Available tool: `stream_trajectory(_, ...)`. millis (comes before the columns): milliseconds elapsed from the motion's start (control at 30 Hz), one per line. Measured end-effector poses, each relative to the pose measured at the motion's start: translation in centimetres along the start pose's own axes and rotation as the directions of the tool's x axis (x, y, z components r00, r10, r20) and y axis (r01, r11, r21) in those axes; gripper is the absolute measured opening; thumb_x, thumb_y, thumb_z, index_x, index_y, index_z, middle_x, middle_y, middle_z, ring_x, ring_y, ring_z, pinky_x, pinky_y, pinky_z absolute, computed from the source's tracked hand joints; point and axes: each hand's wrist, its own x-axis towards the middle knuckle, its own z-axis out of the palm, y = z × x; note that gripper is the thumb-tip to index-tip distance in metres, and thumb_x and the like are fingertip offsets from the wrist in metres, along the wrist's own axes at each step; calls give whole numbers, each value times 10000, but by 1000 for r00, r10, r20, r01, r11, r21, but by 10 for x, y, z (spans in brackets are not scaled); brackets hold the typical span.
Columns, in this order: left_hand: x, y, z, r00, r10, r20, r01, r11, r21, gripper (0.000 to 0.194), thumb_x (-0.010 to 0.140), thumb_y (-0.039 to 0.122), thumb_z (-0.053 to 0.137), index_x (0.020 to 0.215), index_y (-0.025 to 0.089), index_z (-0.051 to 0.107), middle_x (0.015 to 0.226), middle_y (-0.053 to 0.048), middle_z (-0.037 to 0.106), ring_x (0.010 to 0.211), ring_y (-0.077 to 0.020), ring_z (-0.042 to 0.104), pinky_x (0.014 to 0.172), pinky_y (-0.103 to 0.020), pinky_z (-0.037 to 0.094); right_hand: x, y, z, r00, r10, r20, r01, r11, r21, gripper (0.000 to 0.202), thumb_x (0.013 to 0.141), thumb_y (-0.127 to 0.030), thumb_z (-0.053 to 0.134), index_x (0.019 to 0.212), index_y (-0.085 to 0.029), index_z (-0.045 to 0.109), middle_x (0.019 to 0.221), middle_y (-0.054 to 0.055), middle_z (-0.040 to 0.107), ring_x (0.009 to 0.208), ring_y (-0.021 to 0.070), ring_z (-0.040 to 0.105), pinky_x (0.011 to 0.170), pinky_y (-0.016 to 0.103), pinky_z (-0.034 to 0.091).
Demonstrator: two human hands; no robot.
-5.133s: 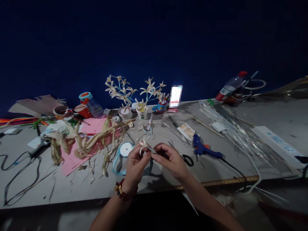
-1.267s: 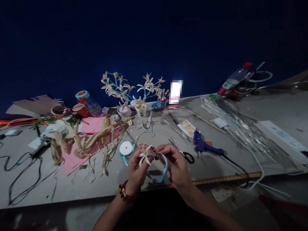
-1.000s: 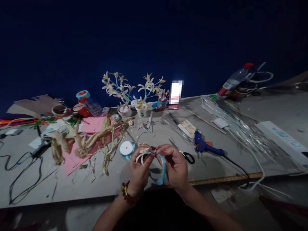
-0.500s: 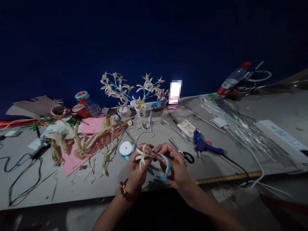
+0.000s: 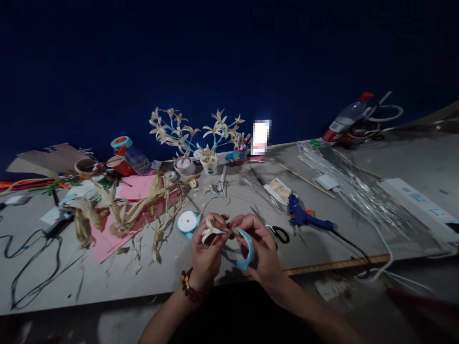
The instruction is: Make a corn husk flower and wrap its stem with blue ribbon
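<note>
Pinched in my left hand (image 5: 207,255) is a cream husk-like flower (image 5: 211,231), its petals pointing left and its base between the fingertips. My right hand (image 5: 263,246) is closed on a light blue ribbon (image 5: 245,243), which loops below the fingers and meets the flower's stem. The fingertips of both hands nearly touch there, and they hide the join. Just left of my left hand lies a white spool (image 5: 187,221) with blue ribbon around it. Black-handled scissors (image 5: 280,234) rest on the table to the right of my right hand.
A blue glue gun (image 5: 308,217) and clear-wrapped wires (image 5: 344,181) lie to the right. Dried husks (image 5: 125,210) cover pink paper (image 5: 103,241) on the left. Potted husk flowers (image 5: 209,165) and a pen cup (image 5: 240,154) stand at the back. A power strip (image 5: 419,200) sits far right.
The flower has turned in my left fingers, so its petals show from another side. The ribbon loop has shifted slightly. Both hands stay in nearly the same place.
</note>
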Motion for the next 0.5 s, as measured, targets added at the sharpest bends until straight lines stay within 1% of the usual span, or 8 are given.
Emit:
stream_trajectory(133,0,-1,-3,998,50,33,-51,998,31,98,822,272,765,828,203,695,808,-14,616,843,-190,586,984,-442,488,1,-2,3,991,117,-57,-115,992,41,238,706,-272,867,665,-210,641,755,-25,626,631,102,519,586,205,427)
stream_trajectory(200,1,-1,-5,995,84,51,-87,994,66,95,841,286,741,835,205,692,811,-21,619,852,-199,587,977,-449,491,1,-3,4,985,165,-51,-162,985,67,261,695,-275,879,656,-203,631,742,-33,616,586,86,489,542,195,399)
stream_trajectory(300,2,-2,-6,990,126,60,-132,985,111,105,861,296,711,813,211,674,774,-16,603,800,-195,583,941,-458,510,1,-4,4,979,202,-7,-200,972,122,283,687,-308,892,669,-205,629,754,-34,618,567,80,481,520,192,392)
stream_trajectory(400,2,-3,-7,988,143,56,-148,983,111,134,866,323,705,808,211,660,761,-11,594,772,-189,581,927,-466,520,0,-3,4,982,186,13,-186,974,125,268,680,-292,896,691,-212,640,769,-32,629,584,85,504,516,186,393)
stream_trajectory(433,1,-4,-6,989,136,52,-141,985,103,130,865,322,707,817,211,661,773,-13,598,781,-188,584,930,-463,520,-1,-2,4,988,155,1,-154,983,101,258,680,-274,894,696,-214,644,771,-30,634,610,92,525,534,186,406)
stream_trajectory(500,1,-5,-5,992,118,35,-121,988,98,107,857,305,719,842,212,668,800,-14,606,799,-186,592,928,-448,520,-1,0,3,998,55,-30,-54,998,22,230,702,-266,878,705,-217,653,786,-16,649,696,116,575,612,202,452)
